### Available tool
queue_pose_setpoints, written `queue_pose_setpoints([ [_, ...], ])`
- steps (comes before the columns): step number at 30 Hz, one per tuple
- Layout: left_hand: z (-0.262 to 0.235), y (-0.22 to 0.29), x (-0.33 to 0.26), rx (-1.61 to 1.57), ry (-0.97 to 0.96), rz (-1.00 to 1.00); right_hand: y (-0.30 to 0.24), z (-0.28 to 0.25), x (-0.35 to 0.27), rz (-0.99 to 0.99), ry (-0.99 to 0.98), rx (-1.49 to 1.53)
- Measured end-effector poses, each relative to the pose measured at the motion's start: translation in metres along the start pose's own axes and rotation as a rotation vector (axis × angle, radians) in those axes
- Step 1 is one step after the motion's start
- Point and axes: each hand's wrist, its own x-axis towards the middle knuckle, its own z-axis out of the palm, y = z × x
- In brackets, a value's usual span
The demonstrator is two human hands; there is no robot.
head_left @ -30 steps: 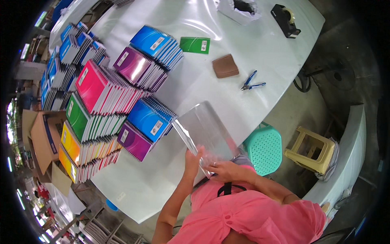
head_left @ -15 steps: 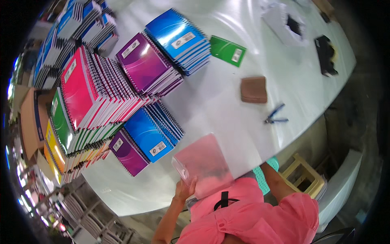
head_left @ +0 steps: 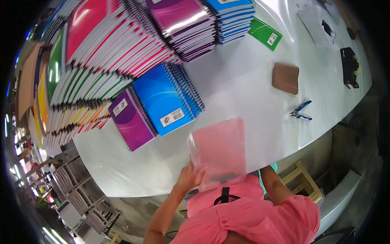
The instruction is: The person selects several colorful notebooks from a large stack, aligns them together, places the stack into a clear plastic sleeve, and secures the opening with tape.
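A pink see-through plastic sheet or sleeve [head_left: 221,148] lies over the table's near edge, in front of my body. My left hand [head_left: 191,177] is closed on its lower left side, the fingers partly seen against the film. My right forearm [head_left: 274,185] reaches down at the table's near edge; the right hand itself is hidden there. Just beyond the plastic sit blue spiral notebooks [head_left: 162,101], with a purple spiral notebook [head_left: 132,120] beside them on the left.
Tall stacks of pink notebooks [head_left: 118,44], purple notebooks [head_left: 183,24] and blue notebooks [head_left: 235,24] stand at the far left. Further right lie a green notebook cover [head_left: 264,33], a brown block-like item [head_left: 285,78], blue-handled pliers [head_left: 301,110] and a black tape dispenser [head_left: 348,67]. A yellow stool [head_left: 302,183] stands below.
My view has shifted closer to the table's left side, so the stacks look larger and higher. The plastic stays in my left hand and now stands straighter. My right hand remains hidden.
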Motion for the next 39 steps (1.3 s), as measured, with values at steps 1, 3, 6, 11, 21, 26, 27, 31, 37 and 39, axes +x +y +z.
queue_pose_setpoints([
  [1,-0.001,0.005,0.002,-0.004,0.015,-0.003,-0.003,0.002,0.001,-0.008,0.002,-0.001],
  [3,-0.005,0.015,0.002,-0.303,0.097,-0.246,-0.009,0.002,0.002,-0.026,-0.01,-0.014],
  [6,-0.002,0.009,0.0,-0.188,0.161,-0.089,-0.018,-0.004,0.005,-0.064,-0.002,-0.021],
  [11,0.0,0.012,0.003,-0.206,0.135,-0.104,-0.002,-0.042,0.02,-0.086,0.03,-0.049],
  [21,-0.001,0.02,0.0,-0.106,0.209,-0.163,-0.001,-0.031,0.024,-0.143,-0.019,-0.021],
  [26,-0.001,0.02,0.001,-0.129,0.208,-0.121,0.025,-0.014,0.0,-0.105,-0.077,-0.028],
  [27,-0.001,0.02,0.003,-0.178,0.175,-0.151,0.03,-0.012,-0.003,-0.093,-0.077,-0.018],
  [31,-0.002,0.019,-0.004,-0.147,0.177,-0.146,0.034,-0.012,-0.007,-0.081,-0.097,-0.017],
  [37,-0.001,0.019,-0.003,-0.142,0.188,-0.182,0.044,-0.001,-0.02,-0.061,-0.129,-0.041],
  [39,0.002,0.017,-0.011,-0.156,0.158,-0.272,0.042,-0.002,-0.016,-0.068,-0.154,-0.048],
])
